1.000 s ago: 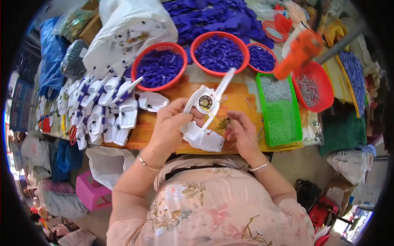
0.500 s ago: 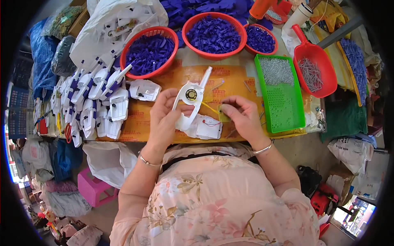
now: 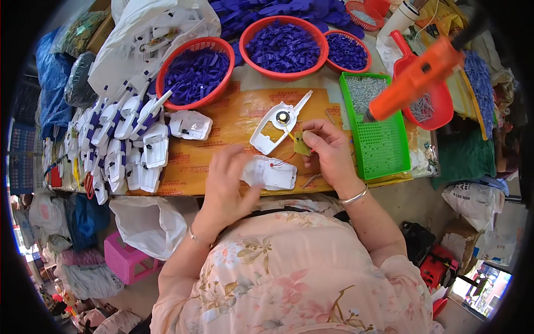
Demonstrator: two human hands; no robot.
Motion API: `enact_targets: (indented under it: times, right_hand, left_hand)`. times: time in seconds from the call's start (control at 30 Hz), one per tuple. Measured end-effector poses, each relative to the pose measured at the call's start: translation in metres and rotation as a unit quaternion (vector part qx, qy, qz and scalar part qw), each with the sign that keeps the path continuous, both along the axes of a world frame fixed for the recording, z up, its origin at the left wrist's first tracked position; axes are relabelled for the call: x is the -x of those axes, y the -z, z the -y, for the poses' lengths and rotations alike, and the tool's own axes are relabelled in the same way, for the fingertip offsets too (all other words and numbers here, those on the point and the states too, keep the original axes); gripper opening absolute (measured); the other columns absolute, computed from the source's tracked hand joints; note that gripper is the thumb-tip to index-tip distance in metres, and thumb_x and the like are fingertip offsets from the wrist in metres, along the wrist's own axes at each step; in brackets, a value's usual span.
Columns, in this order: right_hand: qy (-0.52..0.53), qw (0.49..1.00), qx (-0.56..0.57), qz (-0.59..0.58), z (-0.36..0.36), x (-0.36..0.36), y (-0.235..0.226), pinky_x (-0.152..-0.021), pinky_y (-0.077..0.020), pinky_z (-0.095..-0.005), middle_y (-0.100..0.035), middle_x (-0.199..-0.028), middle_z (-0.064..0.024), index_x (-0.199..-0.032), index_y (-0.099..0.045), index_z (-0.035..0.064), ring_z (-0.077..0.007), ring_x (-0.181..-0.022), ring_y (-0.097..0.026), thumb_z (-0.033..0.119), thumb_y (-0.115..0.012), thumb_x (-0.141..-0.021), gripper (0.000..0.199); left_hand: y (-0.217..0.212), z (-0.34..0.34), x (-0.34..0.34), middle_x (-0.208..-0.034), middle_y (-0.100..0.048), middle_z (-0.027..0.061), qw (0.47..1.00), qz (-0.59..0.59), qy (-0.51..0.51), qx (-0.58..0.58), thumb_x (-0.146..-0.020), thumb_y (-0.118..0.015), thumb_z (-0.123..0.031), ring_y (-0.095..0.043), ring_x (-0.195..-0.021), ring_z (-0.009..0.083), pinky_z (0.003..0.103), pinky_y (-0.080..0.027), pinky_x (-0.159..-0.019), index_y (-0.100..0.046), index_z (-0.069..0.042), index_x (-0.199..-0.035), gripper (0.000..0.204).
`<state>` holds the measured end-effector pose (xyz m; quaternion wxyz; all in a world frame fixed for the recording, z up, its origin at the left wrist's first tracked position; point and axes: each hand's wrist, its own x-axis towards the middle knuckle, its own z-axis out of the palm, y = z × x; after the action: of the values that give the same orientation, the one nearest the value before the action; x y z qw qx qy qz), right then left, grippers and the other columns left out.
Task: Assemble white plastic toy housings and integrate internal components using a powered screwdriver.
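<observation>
My right hand (image 3: 332, 151) pinches a small yellow-green circuit board (image 3: 302, 146) between thumb and fingers. Yellow wires run from the board to a white plastic housing (image 3: 266, 138) with a loop handle, a pointed end and a round black part. That housing lies on the orange-brown covered table (image 3: 222, 153). Below it rests a white box-shaped plastic shell (image 3: 278, 175), joined to the board by a thin red wire. My left hand (image 3: 225, 181), slightly blurred, hovers beside this shell with fingers apart and nothing in them.
An orange electric screwdriver (image 3: 414, 80) hangs over a green screw tray (image 3: 361, 158) and a red scoop (image 3: 434, 111). Red baskets (image 3: 194, 100) of purple parts line the back. White-and-purple assemblies (image 3: 119, 133) pile up at left, near another white shell (image 3: 190, 125).
My left hand has let go of the white housing, now lying on the table, and moved down, opening. The right hand still holds the board. The orange screwdriver has swung into view over the tray.
</observation>
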<state>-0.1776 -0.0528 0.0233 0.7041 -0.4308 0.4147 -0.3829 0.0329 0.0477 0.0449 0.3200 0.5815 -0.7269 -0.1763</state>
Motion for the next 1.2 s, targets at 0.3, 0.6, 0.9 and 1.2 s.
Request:
enact_targets:
  times: [0.3, 0.6, 0.9, 1.2]
  right_hand:
    - [-0.057, 0.997, -0.016, 0.039, 0.002, 0.0, -0.008, -0.049, -0.0462, -0.0218, -0.062, -0.077, -0.0026, -0.099, -0.064, 0.0011, -0.0083, -0.054, -0.054, 0.011, -0.057, -0.089, 0.016]
    - [-0.13, 0.988, 0.068, -0.046, -0.004, -0.001, -0.021, -0.046, -0.0369, -0.019, -0.057, -0.069, 0.003, -0.097, -0.064, 0.0005, -0.0031, -0.051, -0.048, 0.013, -0.057, -0.091, 0.016]
    - [-0.027, 0.999, 0.012, -0.028, -0.026, -0.022, 0.001, -0.039, -0.0383, -0.0183, -0.054, -0.061, 0.0024, -0.083, -0.06, 0.0039, -0.0034, -0.047, -0.05, 0.018, -0.058, -0.091, 0.016]
    - [0.011, 0.999, -0.019, -0.037, -0.032, -0.023, 0.003, -0.042, -0.043, -0.0192, -0.057, -0.064, -0.0001, -0.082, -0.058, 0.0028, -0.005, -0.048, -0.053, 0.013, -0.061, -0.089, 0.012]
  left_hand:
    - [0.0, -0.003, -0.021, -0.111, -0.053, 0.0167, 0.988, 0.065, 0.111, -0.091, -0.065, -0.067, -0.002, -0.052, -0.1, 0.0324, 0.039, -0.044, -0.084, -0.06, -0.006, -0.103, 0.04]
    - [-0.025, 0.024, -0.056, -0.08, -0.06, 0.0072, 0.911, -0.233, 0.165, -0.297, -0.073, -0.071, -0.008, -0.056, -0.067, 0.0144, 0.025, -0.045, -0.059, -0.064, 0.001, -0.096, 0.026]
    - [0.011, 0.03, -0.056, -0.108, -0.061, 0.0137, 0.728, -0.569, 0.075, -0.375, -0.077, -0.066, -0.002, -0.065, -0.09, 0.0215, 0.033, -0.053, -0.081, -0.054, 0.004, -0.116, 0.042]
    - [0.024, -0.003, -0.004, -0.106, -0.058, 0.0136, 0.813, -0.531, -0.07, -0.227, -0.077, -0.066, 0.003, -0.061, -0.094, 0.0184, 0.031, -0.05, -0.083, -0.041, 0.004, -0.126, 0.055]
